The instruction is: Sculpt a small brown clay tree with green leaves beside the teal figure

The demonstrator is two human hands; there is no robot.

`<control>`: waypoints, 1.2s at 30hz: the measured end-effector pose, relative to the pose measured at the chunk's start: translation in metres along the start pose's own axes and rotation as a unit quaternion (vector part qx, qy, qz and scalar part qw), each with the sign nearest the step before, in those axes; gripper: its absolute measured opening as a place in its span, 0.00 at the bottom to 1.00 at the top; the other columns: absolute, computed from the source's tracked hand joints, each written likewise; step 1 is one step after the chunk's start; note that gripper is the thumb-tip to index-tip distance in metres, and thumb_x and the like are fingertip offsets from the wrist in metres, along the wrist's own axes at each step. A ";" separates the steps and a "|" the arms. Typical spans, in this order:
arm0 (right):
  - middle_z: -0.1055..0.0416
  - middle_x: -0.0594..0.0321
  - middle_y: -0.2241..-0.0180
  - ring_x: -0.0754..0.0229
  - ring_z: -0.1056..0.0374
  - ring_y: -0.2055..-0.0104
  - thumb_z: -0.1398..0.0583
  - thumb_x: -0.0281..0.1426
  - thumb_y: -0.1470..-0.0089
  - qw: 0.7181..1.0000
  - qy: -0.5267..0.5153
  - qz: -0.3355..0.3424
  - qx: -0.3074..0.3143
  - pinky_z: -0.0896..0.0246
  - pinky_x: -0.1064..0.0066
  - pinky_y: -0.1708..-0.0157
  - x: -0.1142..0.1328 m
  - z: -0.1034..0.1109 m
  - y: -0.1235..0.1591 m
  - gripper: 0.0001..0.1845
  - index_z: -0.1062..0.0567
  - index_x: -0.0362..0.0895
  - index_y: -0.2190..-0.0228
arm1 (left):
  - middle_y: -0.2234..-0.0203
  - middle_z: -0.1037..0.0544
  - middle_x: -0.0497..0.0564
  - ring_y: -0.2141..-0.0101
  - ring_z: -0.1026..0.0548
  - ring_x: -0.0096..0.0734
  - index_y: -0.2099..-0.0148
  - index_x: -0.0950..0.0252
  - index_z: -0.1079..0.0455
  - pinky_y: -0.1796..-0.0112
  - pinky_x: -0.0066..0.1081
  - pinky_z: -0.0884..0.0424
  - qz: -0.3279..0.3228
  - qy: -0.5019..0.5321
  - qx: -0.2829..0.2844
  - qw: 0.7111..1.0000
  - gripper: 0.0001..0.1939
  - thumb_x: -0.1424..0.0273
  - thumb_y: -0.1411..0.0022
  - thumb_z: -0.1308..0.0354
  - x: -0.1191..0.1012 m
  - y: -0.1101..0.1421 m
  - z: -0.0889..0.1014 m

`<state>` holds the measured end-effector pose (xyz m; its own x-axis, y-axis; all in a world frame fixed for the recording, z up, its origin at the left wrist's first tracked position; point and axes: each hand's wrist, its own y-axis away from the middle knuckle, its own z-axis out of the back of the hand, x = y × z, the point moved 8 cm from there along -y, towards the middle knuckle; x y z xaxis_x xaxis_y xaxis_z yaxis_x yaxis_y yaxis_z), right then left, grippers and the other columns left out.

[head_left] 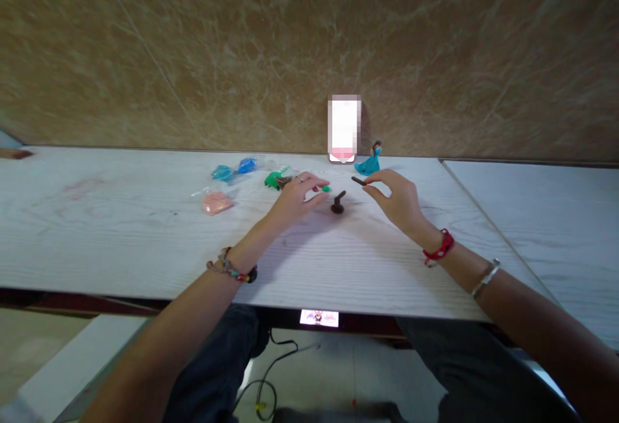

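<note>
My left hand (304, 192) is over the table, thumb and forefinger curved in a loose pinch round a small green piece of modelling clay (325, 189). In my right hand (394, 197), thumb and fingertips close on one end of a thin dark brown clay strip (358, 180); its other end points left. Between the hands, on the tabletop, stands a small dark brown clay shape (337, 205) with a round flat base and a short slanted piece on top. Just behind my left hand lie a green clay lump (273, 180) and a brown one (283, 182), partly covered by the fingers.
A phone (343, 129) leans on the wall, beside a turquoise-dressed figurine (370, 160). Bags of light blue (223, 173), dark blue (246, 165) and peach clay (217, 202) lie left on the white table (120, 236). A lit screen (319, 318) sits below the table's front edge.
</note>
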<state>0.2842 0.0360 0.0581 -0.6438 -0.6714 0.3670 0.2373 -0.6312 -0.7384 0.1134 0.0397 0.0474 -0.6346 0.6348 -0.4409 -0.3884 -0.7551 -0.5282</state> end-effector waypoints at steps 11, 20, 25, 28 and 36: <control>0.26 0.62 0.71 0.59 0.32 0.65 0.42 0.29 0.49 0.994 0.001 0.112 0.018 0.41 0.66 0.63 0.043 -0.009 0.009 0.03 0.27 0.44 0.72 | 0.74 0.30 0.47 0.72 0.33 0.23 0.66 0.66 0.33 0.76 0.22 0.39 0.045 0.152 -0.004 0.987 0.04 0.71 0.46 0.45 -0.017 0.000 -0.008; 0.27 0.59 0.67 0.59 0.32 0.63 0.39 0.31 0.53 0.998 -0.059 0.003 0.026 0.36 0.63 0.63 0.011 -0.012 0.004 0.09 0.27 0.43 0.67 | 0.75 0.30 0.47 0.72 0.32 0.23 0.68 0.66 0.36 0.74 0.24 0.38 0.102 0.163 -0.034 0.981 0.04 0.70 0.45 0.47 0.006 0.001 -0.004; 0.28 0.56 0.62 0.58 0.32 0.62 0.37 0.30 0.58 0.964 -0.151 -0.159 0.151 0.33 0.66 0.69 -0.028 -0.051 0.010 0.17 0.28 0.42 0.62 | 0.76 0.30 0.46 0.74 0.31 0.23 0.66 0.65 0.37 0.73 0.25 0.36 0.101 0.140 -0.015 0.985 0.03 0.70 0.44 0.48 0.022 0.002 -0.011; 0.29 0.55 0.60 0.58 0.33 0.60 0.37 0.30 0.59 0.950 -0.178 -0.162 0.199 0.33 0.68 0.69 -0.028 -0.069 0.010 0.18 0.27 0.42 0.62 | 0.77 0.30 0.46 0.75 0.31 0.22 0.66 0.65 0.37 0.73 0.25 0.35 0.101 0.143 -0.010 0.984 0.04 0.70 0.44 0.49 0.025 0.002 -0.013; 0.29 0.58 0.64 0.60 0.33 0.62 0.36 0.29 0.61 0.959 -0.181 -0.106 0.192 0.37 0.72 0.72 -0.011 -0.073 0.003 0.14 0.25 0.42 0.66 | 0.77 0.29 0.45 0.75 0.30 0.22 0.67 0.64 0.37 0.74 0.24 0.35 0.090 0.131 0.009 0.987 0.02 0.71 0.44 0.49 0.018 0.002 -0.016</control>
<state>0.2386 0.0705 0.0104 -0.4288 -0.5591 0.7096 0.4248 -0.8180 -0.3878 0.1120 0.0524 0.0270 -0.5004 0.5084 -0.7008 -0.2976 -0.8611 -0.4122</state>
